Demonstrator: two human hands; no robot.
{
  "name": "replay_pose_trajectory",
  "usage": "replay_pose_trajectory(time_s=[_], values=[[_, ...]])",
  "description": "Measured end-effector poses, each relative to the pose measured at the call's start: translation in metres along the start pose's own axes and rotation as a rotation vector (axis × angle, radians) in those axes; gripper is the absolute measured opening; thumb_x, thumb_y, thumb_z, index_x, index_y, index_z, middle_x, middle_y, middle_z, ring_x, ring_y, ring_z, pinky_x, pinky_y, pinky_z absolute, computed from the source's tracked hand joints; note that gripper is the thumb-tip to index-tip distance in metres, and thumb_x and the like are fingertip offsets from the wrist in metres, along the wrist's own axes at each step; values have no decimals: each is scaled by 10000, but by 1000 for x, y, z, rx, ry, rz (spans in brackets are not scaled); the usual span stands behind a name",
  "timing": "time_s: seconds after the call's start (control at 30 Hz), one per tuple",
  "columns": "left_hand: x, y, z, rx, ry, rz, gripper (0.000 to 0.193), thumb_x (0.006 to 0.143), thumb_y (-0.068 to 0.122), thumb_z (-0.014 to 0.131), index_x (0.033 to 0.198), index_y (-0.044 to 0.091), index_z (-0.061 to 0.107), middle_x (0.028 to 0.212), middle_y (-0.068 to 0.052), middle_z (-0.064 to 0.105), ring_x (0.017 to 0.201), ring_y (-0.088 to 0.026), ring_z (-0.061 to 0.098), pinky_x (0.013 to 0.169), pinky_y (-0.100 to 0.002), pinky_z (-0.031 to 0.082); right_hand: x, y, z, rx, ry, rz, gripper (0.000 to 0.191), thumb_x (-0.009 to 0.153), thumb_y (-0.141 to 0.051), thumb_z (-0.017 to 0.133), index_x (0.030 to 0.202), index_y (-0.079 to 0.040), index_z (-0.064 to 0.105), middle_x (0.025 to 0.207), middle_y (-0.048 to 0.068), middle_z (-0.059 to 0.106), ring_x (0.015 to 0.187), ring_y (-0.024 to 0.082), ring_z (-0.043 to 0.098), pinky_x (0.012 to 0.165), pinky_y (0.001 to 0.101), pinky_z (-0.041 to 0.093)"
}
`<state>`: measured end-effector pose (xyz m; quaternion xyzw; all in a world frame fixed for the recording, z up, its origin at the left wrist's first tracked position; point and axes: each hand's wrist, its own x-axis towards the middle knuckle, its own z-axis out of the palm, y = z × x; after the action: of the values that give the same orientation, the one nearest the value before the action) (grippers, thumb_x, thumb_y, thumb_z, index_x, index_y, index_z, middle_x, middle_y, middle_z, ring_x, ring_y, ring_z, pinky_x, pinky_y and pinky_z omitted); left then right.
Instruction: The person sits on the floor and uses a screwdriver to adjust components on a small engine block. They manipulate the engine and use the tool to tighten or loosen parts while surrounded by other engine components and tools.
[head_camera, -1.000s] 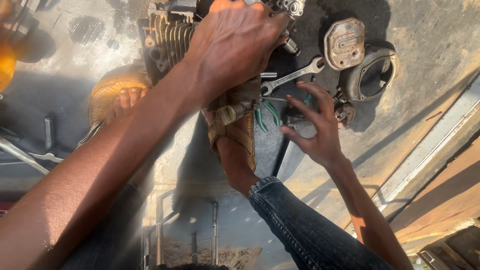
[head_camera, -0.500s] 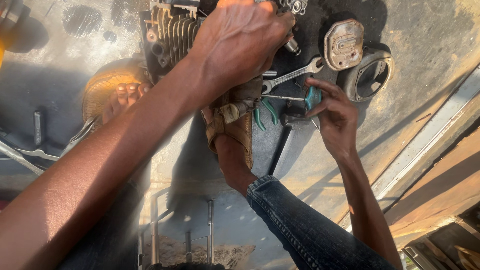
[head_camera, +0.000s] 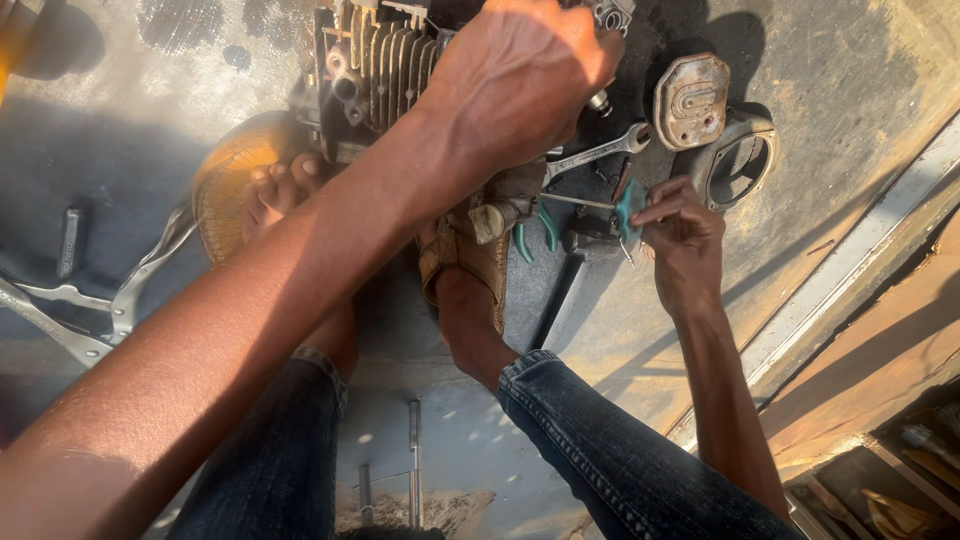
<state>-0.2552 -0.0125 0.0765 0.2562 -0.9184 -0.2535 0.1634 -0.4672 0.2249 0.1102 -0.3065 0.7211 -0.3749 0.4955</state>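
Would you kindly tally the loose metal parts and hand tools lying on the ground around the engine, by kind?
Open-end wrench: 1
Teal-handled pliers: 1
Teal-handled tool in the right hand: 1
Rusty flat cover: 1
Ring-shaped housing: 1
Locking pliers at far left: 1
Total: 6
The left hand rests on the finned engine.

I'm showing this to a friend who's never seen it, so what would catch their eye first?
First the left hand, top centre, pressing on a finned engine on the ground. Then the right hand, to the right, pinching a teal-handled tool, with a wrench and a rusty cover just above. Below, sandalled feet brace against the engine.
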Motion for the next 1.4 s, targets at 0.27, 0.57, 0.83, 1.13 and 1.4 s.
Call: replay_pose_trajectory(time_s=[0.27, 0.57, 0.83, 1.13, 1.4], values=[[-4, -7, 15, -44, 339, 35, 225, 737, 72, 731, 960, 50, 747, 875, -114, 749, 645, -200, 721, 540, -324, 580, 11, -28, 21, -38, 231, 561, 339, 870, -37, 664, 1042, -306, 776, 1176, 54, 706, 1042, 184, 697, 952, 350, 555], [-4, -10, 26, -132, 267, 5, 46, 866, 32, 732, 912, 28, 739, 759, -124, 714, 664, -214, 728, 556, -337, 581, 0, -6, 26, -73, 50, 52, 91, 935, -114, 774, 1003, -56, 761, 1210, 14, 582, 1216, 201, 574, 1087, 422, 575], [-7, -8, 18, -67, 293, 9, 117, 796, 59, 751, 909, 26, 739, 818, -128, 722, 689, -236, 732, 545, -354, 576, 16, -36, 33, 227, -5, 535, 491, 885, -305, 711, 1290, -29, 707, 1139, 213, 740, 886, 326, 709, 802, 458, 578], [-5, -3, 19, -111, 245, -25, 152, 788, 17, 760, 939, 34, 763, 784, -139, 722, 683, -232, 737, 505, -354, 574, 9, -22, 19, -166, -29, 112, 223, 947, 40, 727, 1151, -35, 680, 1153, 122, 721, 1089, 216, 699, 980, 392, 602], [-5, -3, 17, -83, 268, -14, 188, 769, 42, 773, 956, 35, 757, 793, -145, 727, 714, -234, 744, 554, -326, 593, -13, -34, 26, 111, 231, 143, 106, 1046, -96, 641, 1126, -37, 679, 1036, 137, 733, 921, 225, 713, 869, 395, 611]])
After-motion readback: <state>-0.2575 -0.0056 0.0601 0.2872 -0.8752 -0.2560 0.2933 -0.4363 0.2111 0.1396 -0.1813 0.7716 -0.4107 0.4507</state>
